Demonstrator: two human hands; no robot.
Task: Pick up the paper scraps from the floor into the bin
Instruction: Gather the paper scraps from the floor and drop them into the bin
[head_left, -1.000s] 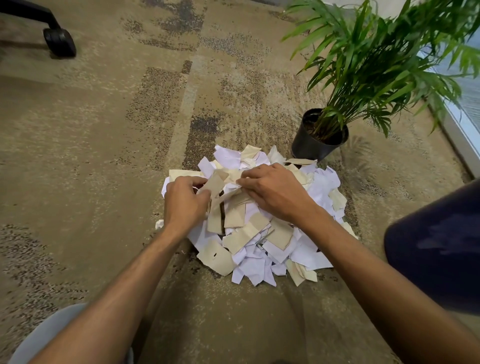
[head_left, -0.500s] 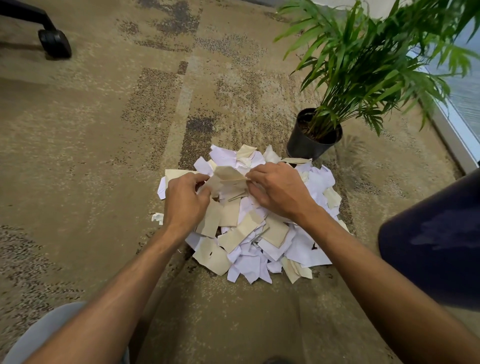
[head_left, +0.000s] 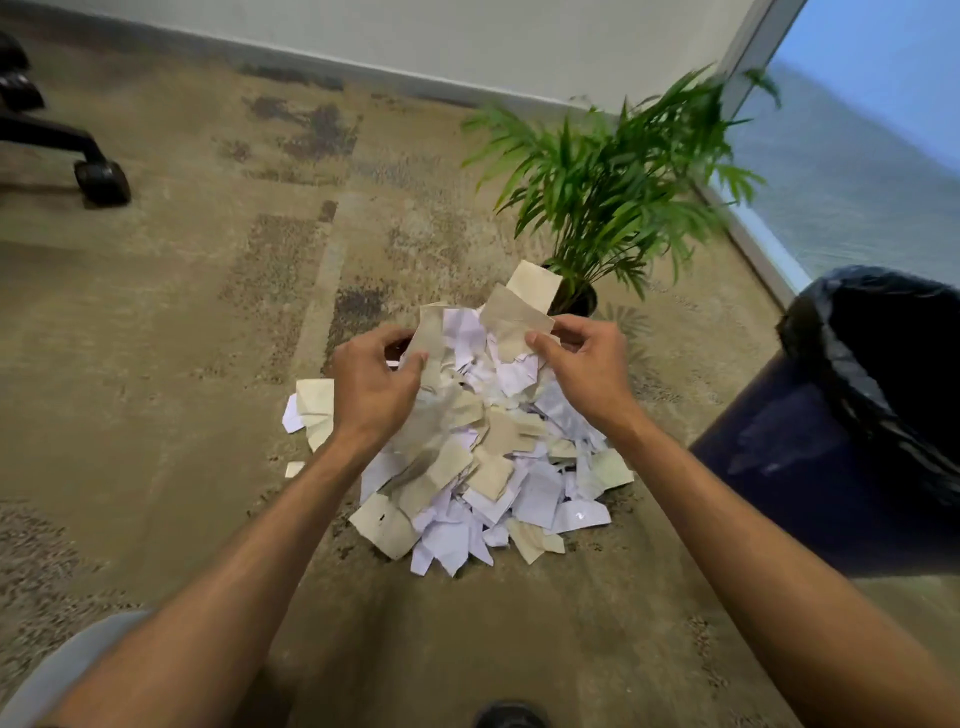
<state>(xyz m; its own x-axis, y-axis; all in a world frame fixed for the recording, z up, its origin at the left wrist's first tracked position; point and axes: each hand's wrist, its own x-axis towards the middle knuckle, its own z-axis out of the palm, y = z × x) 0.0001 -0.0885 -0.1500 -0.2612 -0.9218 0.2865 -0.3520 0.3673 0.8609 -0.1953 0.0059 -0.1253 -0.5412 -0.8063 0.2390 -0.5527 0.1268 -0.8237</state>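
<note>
- Head view: beige scraps are pinched between the curled fingers of the left hand, above the paper pile.
- More beige scraps are gripped by the right hand.
- The bin is seen right of the pile.
- No writing can be read.

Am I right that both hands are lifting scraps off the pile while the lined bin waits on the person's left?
Not quite. The head view shows the bin on the person's right, beside the pile. The rest holds: the left hand and the right hand each grip scraps above it.
</note>
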